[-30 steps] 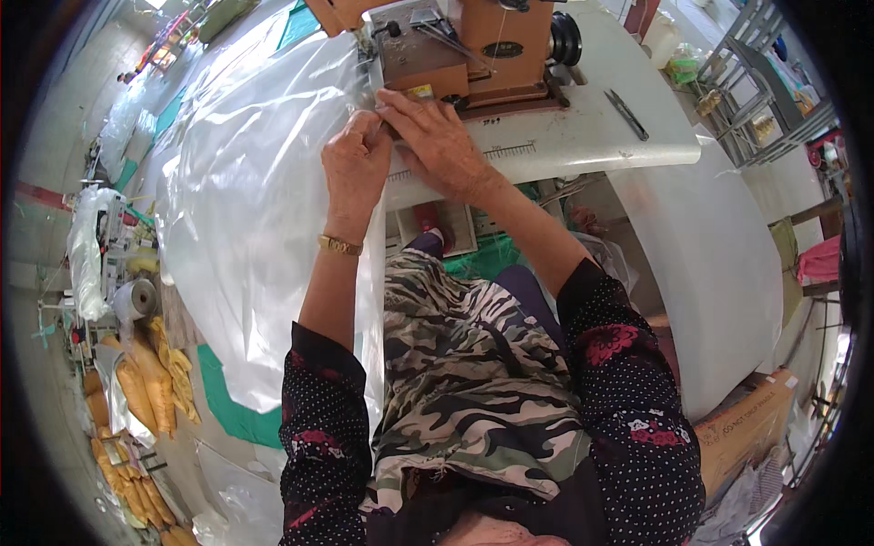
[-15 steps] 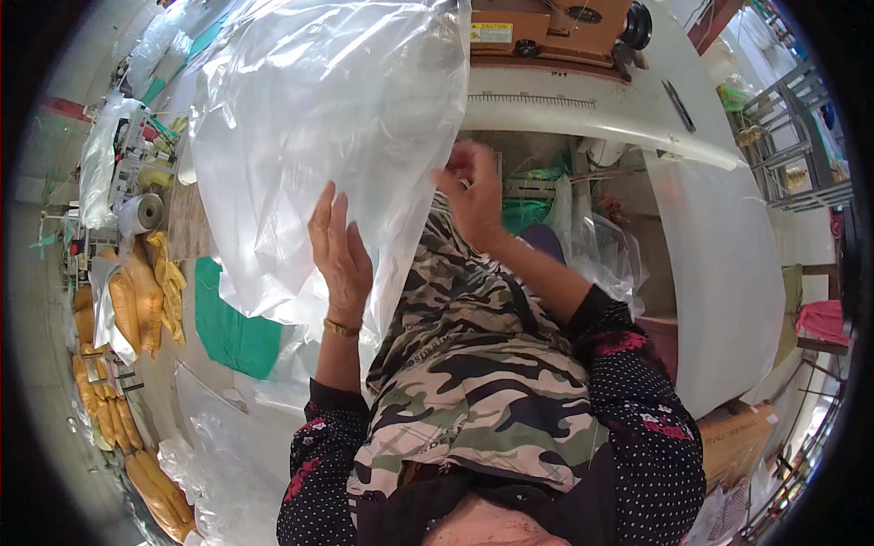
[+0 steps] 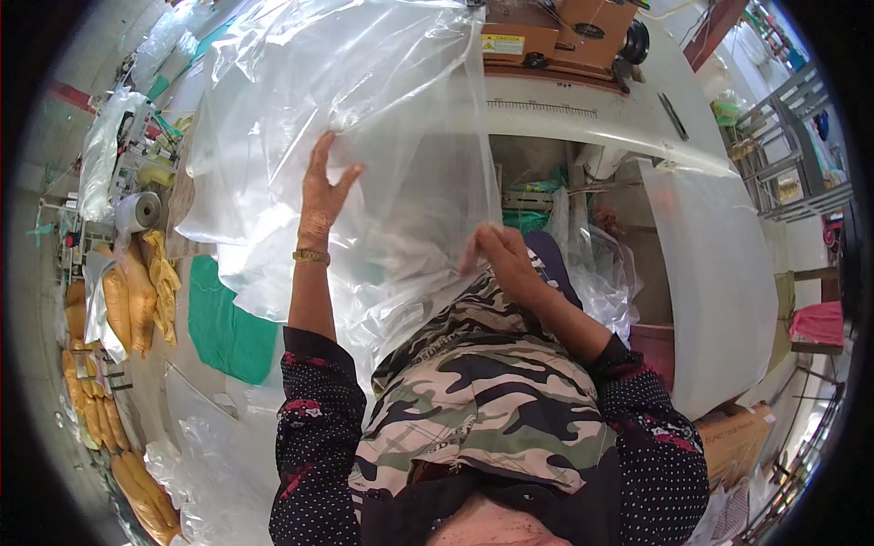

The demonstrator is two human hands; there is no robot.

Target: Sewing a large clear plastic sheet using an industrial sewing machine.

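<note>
Since a second ago both hands have come off the machine bed and drawn the plastic sheet point(image 3: 364, 118) back toward the body; since half a second ago the left hand point(image 3: 320, 191) has risen higher on it and the right hand point(image 3: 496, 255) has dropped to the sheet's lower edge.

Now the sheet is clear and wide, and hangs in front of the person, between the chest and the white surface point(image 3: 583, 114). Its long axis runs from the upper left, beside the sewing machine point(image 3: 555, 36), down toward the lap, where it bunches into loose folds over the camouflage apron point(image 3: 482, 400). Its right edge falls nearly straight down from the machine to the right hand.

More clear plastic point(image 3: 601, 273) sags under the surface to the right, and another pale sheet point(image 3: 719, 282) drapes off the surface's right end. On the floor to the left lie a green cloth point(image 3: 223, 318), a roll of tape point(image 3: 138, 211) and yellow bundles point(image 3: 127, 300). Nothing stands between the hands and the sheet.

The left hand is spread flat, fingers apart and pointing up, its palm pressed against the sheet. The right hand is curled, fingers bent down and pinching the sheet's lower right edge just above the apron.
</note>
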